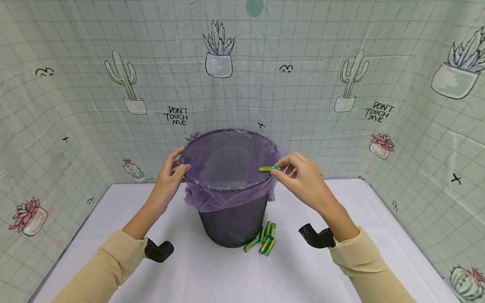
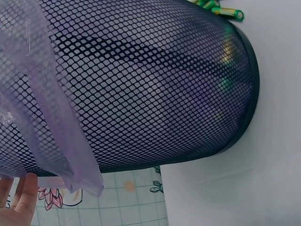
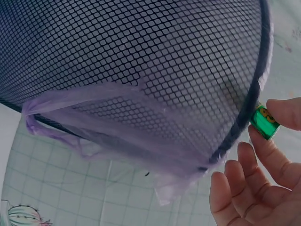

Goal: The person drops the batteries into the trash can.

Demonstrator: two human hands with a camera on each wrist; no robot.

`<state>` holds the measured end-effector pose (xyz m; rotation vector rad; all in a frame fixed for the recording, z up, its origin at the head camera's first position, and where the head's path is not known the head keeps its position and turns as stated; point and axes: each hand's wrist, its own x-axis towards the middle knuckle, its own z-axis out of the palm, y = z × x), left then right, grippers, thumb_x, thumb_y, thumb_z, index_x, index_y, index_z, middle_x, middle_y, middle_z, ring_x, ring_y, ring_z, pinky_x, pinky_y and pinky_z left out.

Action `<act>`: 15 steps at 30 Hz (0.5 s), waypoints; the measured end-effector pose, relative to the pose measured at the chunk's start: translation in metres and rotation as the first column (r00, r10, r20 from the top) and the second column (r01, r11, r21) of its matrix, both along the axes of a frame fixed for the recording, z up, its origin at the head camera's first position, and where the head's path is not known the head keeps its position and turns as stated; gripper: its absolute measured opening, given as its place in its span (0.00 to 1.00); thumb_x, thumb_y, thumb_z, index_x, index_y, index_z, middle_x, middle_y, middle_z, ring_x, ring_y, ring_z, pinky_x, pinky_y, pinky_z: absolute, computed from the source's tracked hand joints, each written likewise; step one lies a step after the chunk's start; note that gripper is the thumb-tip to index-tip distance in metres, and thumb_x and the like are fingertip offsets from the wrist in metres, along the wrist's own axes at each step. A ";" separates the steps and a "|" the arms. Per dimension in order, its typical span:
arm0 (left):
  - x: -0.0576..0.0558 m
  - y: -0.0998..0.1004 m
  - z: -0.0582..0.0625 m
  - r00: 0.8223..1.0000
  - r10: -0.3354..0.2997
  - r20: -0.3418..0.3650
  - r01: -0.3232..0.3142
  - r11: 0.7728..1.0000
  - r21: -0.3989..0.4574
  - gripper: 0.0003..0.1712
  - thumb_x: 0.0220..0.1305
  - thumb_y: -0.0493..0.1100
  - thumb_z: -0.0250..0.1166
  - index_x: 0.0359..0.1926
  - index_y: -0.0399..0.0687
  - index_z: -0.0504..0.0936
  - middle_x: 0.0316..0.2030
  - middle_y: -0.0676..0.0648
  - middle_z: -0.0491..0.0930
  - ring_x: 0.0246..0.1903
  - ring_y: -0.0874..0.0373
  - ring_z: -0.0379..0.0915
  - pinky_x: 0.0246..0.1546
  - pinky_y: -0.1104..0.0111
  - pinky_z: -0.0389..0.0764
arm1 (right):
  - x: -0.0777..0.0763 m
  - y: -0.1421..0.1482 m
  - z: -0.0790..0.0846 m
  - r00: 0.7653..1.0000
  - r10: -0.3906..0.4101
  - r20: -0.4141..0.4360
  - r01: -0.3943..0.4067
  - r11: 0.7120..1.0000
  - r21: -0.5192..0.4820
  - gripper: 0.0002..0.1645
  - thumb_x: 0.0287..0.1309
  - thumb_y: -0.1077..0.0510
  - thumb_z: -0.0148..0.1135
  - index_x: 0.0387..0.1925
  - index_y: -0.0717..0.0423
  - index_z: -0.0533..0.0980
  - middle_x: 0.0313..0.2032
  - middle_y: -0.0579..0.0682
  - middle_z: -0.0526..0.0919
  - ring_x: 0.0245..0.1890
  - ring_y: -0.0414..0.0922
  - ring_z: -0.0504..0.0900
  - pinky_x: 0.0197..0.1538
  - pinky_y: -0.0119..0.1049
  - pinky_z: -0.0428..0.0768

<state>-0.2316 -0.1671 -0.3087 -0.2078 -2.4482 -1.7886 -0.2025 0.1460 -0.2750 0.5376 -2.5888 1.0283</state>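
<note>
A black mesh wastebasket (image 1: 233, 225) stands upright, lined with a thin purple plastic bag (image 1: 212, 201) folded over its rim. My left hand (image 1: 166, 181) grips the rim on the left side, thumb on top and fingers around the outside. Between thumb and forefinger, my right hand (image 1: 305, 179) pinches a green and yellow battery (image 1: 265, 169), held sideways at the right part of the rim. The right wrist view shows the battery's green end (image 3: 267, 123) between the fingertips. Several similar batteries (image 1: 262, 239) lie in a loose group by the wastebasket's base.
The wastebasket is on a white-covered table (image 1: 204, 277). Behind and on both sides hangs a grid-patterned cloth (image 1: 242, 97) with plant drawings. Through the mesh near the bottom, blurred green and yellow patches (image 2: 227, 52) show. A black wrist mount (image 1: 316, 236) juts out from the right sleeve.
</note>
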 end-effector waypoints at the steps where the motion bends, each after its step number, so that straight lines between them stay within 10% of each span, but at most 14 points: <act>1: 0.000 0.000 0.000 1.000 -0.001 0.000 0.001 1.000 0.002 0.35 0.67 0.45 0.47 0.72 0.56 0.47 0.65 0.39 0.59 0.57 0.45 0.64 0.45 0.75 0.71 | -0.002 -0.003 0.001 1.000 0.008 -0.013 -0.007 1.000 0.013 0.11 0.59 0.55 0.60 0.39 0.59 0.78 0.37 0.52 0.77 0.36 0.45 0.74 0.40 0.37 0.74; 15: 0.000 0.000 0.000 1.000 -0.003 0.008 0.003 1.000 0.006 0.35 0.67 0.45 0.47 0.73 0.55 0.47 0.65 0.39 0.59 0.58 0.45 0.63 0.46 0.74 0.71 | -0.006 -0.012 0.001 0.998 0.050 -0.033 -0.050 0.999 0.007 0.08 0.58 0.57 0.61 0.37 0.57 0.78 0.34 0.50 0.75 0.34 0.45 0.71 0.39 0.37 0.71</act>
